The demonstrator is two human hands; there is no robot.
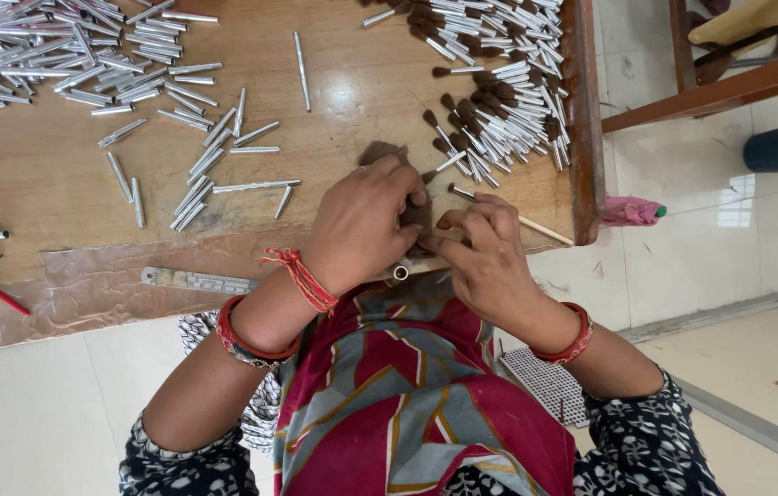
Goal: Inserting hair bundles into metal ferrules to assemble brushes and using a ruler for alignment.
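Right now I have both hands together at the near edge of the wooden surface (58, 184). My left hand (361, 225) is curled down over a tuft of brown hair (380, 152), its fingers pressing the tuft flat — so it is closed on that hair. My right hand (485, 253) pinches narrow beside it, fingertips touching the same tuft; a thin wooden stick (540, 228) runs out from under this hand toward the surface's right rim. A small metal tube (400, 272) stands just below the left hand's thumb. Loose silver ferrules (86, 64) lie scattered to the left, finished brush heads (499, 101) are piled beyond the hands, and a steel ruler (196, 280) lies near the left wrist.
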